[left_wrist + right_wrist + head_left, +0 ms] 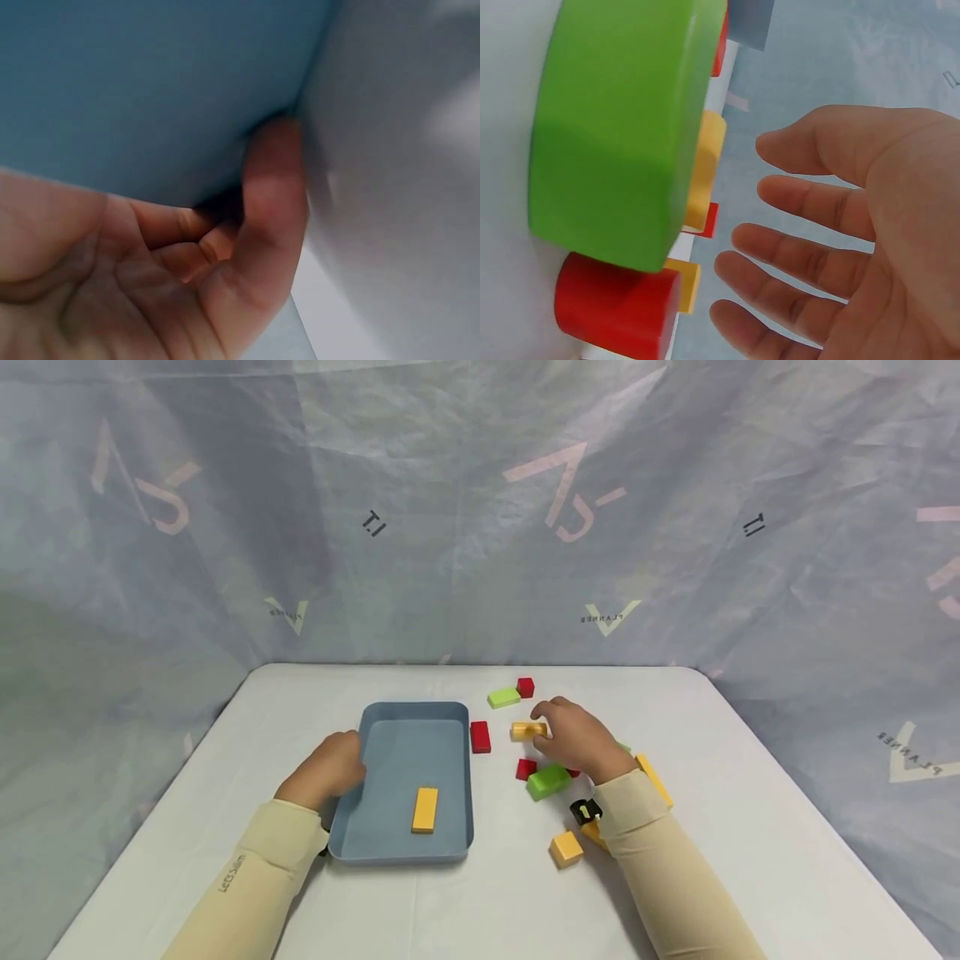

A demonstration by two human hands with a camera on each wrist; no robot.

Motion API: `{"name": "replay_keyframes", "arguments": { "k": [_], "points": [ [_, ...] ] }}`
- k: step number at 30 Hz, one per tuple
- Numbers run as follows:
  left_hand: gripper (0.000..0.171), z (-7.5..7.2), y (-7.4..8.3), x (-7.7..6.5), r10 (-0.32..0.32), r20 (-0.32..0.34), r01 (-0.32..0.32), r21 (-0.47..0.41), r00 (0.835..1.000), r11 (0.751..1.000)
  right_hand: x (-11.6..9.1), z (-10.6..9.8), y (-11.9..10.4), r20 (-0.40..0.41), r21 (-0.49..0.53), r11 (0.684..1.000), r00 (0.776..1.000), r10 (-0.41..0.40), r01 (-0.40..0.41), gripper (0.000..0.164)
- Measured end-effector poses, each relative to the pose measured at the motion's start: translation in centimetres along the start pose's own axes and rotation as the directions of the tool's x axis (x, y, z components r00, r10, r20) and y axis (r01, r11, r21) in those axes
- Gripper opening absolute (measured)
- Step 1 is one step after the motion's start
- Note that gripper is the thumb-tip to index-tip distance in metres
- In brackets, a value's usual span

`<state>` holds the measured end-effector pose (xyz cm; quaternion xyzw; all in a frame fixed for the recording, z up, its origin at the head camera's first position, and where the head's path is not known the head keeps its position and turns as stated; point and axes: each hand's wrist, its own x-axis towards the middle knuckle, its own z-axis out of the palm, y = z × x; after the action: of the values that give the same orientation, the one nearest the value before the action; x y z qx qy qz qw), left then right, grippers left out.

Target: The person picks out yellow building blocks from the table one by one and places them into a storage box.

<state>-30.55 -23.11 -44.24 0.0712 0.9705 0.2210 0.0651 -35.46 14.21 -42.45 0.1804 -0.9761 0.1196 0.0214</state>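
Two hands: my left hand (327, 768) at the left wall of the shallow blue-grey rectangular tray (384, 814); my right hand (579, 737) above a smooth yellow cylindrical block (522, 732).
Left grip: fingers curled on the tray's edge, hand closed up; no other object seen in it.
Right grip: wide, thumb parted from the fingers, holding nothing; the right wrist view shows the fingertips clear of the block.
Cylinder's place: on its side on the white cloth-covered table (442, 910), to the right of the tray and apart from it; material not determinable.
Bearing from right grip: below the fingertips and out to the left; in the head view, its right end sits between thumb and fingers.
Long axis: roughly left to right, thumb on the near side of that line, fingers on the far side.
Nearer hand: right, clearly; my left is on the tray's far flank.
Toward the tray: one flat red rectangular block (481, 737), just beside the right wall.
Near side of cylinder: a small red block (527, 769) and a bright green curved-top block (549, 782).
Tray contents: one flat yellow rectangular block (424, 810).
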Motion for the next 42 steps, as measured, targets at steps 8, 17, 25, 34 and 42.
{"name": "replay_keyframes", "arguments": {
  "k": [8,17,25,34,42],
  "points": [
    [0.029,0.6,-0.7,0.0,-0.004,-0.005,0.004,0.006,1.0,1.0,0.1,0.8,0.2,0.011,-0.003,1.0,1.0,-0.004,0.004,0.041],
    [0.03,0.7,-0.4,0.4,0.002,-0.009,-0.002,-0.005,1.0,1.0,-0.2,0.7,0.6,0.009,0.006,1.0,1.0,0.021,-0.021,0.043],
    [0.033,0.2,0.1,0.2,-0.029,0.029,0.028,0.023,0.999,0.999,-0.1,0.7,0.5,0.008,-0.003,1.0,1.0,-0.01,0.01,0.042],
    [0.034,-0.4,0.5,0.2,-0.026,0.03,0.026,0.002,0.999,1.0,0.4,0.9,0.4,0.002,-0.01,0.999,0.999,-0.042,0.042,0.041],
    [0.035,-0.3,0.4,0.1,-0.028,0.03,0.028,-0.008,0.999,1.0,0.5,1.6,0.4,0.008,0.011,0.999,0.999,-0.035,0.035,0.039]
  ]
}}
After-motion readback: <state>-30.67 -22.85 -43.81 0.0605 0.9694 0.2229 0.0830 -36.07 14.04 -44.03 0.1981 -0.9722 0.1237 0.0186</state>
